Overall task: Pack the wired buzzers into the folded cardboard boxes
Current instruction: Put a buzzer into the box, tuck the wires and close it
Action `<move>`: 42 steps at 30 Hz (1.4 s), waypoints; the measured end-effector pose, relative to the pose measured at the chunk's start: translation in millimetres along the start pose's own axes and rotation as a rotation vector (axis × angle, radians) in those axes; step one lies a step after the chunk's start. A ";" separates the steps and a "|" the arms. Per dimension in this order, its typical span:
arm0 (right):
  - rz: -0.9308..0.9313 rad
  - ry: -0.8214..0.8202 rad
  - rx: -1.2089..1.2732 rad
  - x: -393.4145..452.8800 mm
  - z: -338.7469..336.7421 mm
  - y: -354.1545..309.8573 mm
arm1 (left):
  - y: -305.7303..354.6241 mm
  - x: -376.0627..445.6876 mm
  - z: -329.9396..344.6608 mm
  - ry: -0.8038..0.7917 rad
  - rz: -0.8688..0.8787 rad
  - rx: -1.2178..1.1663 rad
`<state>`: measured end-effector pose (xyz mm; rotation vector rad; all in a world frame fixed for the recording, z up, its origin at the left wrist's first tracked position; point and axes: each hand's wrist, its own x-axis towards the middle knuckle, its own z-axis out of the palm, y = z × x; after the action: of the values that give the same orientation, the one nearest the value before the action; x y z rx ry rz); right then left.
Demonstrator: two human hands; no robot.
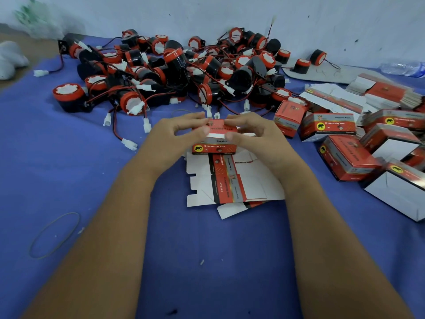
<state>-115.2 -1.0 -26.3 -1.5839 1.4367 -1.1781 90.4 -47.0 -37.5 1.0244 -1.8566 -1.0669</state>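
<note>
Above flat cartons point(230, 185): box point(215, 139) between both hands' fingers point(195, 118), gripped, top flap pinched.

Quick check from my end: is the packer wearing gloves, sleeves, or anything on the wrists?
No. The left hand and right hand are bare, with no gloves, rings, watch or bands visible. Both forearms are uncovered right to the bottom edge of the view, so no sleeve shows.

Probably a small packing workshop: heaped buzzers point(174, 72) and printed boxes point(349, 148) on a blue cloth point(69, 157).
</note>
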 end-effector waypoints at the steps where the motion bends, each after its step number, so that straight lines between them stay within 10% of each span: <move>1: -0.013 -0.018 -0.037 -0.1 -0.1 0.8 | -1.5 -1.2 -1.6 -0.013 0.019 0.044; 8: -0.104 0.002 -0.212 2.3 4.5 -1.5 | -4.2 -0.1 1.5 0.069 0.105 0.242; 25: -0.138 0.133 -0.070 0.1 10.3 -5.8 | 7.1 1.9 16.4 0.232 0.185 -0.095; 34: -0.116 0.116 -0.197 -1.1 7.6 3.2 | 2.3 -2.1 14.2 0.206 0.224 0.170; 42: -0.490 0.360 -0.688 2.4 21.7 -0.1 | 4.7 3.1 21.2 0.363 0.353 0.520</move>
<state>-95.1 -5.1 -33.4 -2.3879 1.8840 -1.3751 69.3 -41.7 -40.5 1.0343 -1.9455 -0.1713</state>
